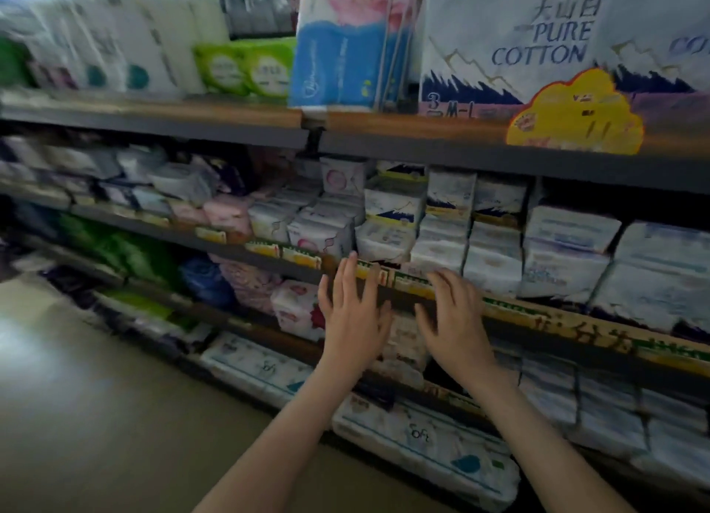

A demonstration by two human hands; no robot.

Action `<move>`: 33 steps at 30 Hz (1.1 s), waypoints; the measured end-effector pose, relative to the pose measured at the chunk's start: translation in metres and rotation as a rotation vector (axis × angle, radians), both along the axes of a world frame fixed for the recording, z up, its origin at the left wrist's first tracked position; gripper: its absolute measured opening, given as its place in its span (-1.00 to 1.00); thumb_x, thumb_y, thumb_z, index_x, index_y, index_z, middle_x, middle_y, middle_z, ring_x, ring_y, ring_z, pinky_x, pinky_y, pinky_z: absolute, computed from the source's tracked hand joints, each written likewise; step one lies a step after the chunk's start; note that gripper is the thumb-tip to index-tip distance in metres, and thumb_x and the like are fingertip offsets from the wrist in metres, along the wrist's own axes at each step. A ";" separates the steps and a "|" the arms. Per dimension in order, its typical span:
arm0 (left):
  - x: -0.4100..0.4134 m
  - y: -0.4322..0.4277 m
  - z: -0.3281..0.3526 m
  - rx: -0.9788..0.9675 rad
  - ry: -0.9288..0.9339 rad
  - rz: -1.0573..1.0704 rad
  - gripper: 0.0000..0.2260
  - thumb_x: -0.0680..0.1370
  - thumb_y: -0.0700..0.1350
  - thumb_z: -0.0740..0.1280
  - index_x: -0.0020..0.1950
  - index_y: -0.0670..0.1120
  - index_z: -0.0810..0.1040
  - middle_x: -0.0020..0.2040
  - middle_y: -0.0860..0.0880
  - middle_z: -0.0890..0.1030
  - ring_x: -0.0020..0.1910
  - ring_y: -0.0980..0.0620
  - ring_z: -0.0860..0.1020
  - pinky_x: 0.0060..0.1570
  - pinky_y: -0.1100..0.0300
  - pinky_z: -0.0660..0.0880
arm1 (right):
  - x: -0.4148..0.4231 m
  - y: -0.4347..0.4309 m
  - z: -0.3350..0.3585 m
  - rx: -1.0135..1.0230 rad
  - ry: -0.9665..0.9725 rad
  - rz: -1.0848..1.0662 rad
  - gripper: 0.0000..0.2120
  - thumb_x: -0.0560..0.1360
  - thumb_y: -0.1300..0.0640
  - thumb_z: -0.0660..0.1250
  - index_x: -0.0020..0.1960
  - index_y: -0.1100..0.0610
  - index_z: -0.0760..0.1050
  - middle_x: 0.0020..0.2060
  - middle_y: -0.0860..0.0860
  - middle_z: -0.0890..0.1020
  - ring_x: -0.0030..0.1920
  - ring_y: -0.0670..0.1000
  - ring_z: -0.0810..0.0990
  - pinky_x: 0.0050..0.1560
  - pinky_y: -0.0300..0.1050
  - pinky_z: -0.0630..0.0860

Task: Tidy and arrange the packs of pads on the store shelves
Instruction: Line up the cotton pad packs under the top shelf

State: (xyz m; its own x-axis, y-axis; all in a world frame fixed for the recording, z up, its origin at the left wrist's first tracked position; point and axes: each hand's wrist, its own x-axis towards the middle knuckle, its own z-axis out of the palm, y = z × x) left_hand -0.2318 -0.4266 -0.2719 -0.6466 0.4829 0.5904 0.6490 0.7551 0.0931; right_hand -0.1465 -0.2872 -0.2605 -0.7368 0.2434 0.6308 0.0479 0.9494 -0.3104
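Several white and pale blue packs of pads [442,228] stand in rows on the middle shelf [511,312]. My left hand [355,316] and my right hand [455,318] are both stretched out in front of that shelf's front edge, fingers straight and spread, holding nothing. They hover just below the packs, over the price-label strip [384,272]. Behind the hands, on the shelf below, pink and white packs [297,309] are partly hidden. The frame is blurred by motion.
The top shelf [192,114] carries large white packs, green packs [246,66], a blue and pink pack [338,63] and a "PURE COTTON" pack [538,40] with a yellow cloud tag [576,114]. Long white packs [426,447] lie on the bottom shelf. Floor [96,397] is to the left.
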 end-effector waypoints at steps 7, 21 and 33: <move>-0.107 -0.089 -0.007 -0.005 -0.039 0.019 -0.58 0.47 -0.02 0.28 0.31 -0.10 0.44 0.45 -0.25 0.25 0.41 -0.20 0.20 0.34 -0.21 0.13 | -0.102 -0.068 0.000 -0.033 -0.094 0.069 -0.66 0.50 0.18 0.31 0.25 0.23 0.45 0.15 0.13 0.51 0.18 0.09 0.38 0.19 0.09 0.41; -0.285 -0.191 -0.002 -0.007 0.035 -0.080 -0.50 0.26 -0.12 0.54 0.17 -0.13 0.57 0.24 -0.23 0.53 0.24 -0.18 0.33 0.16 -0.24 0.40 | -0.285 -0.170 0.029 0.024 -0.359 -0.176 -0.39 0.55 0.02 0.24 0.50 0.15 0.09 0.45 0.11 0.24 0.42 0.15 0.20 0.41 0.08 0.06; -0.307 -0.187 -0.002 0.002 0.015 -0.236 -0.46 0.29 -0.17 0.50 0.24 -0.11 0.47 0.23 -0.16 0.54 0.26 -0.16 0.43 0.28 -0.11 0.17 | -0.325 -0.158 0.054 0.143 -0.638 -0.313 -0.26 0.40 -0.28 0.29 0.42 0.12 0.22 0.26 0.09 0.32 0.27 0.13 0.20 0.19 0.02 0.15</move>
State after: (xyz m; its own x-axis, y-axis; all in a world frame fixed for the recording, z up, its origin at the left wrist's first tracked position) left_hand -0.5390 -0.6140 -0.2744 -0.5070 0.6185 0.6003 0.8090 0.5819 0.0838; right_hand -0.4713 -0.4457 -0.2066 -0.8813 0.4506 0.1426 0.4546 0.8907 -0.0050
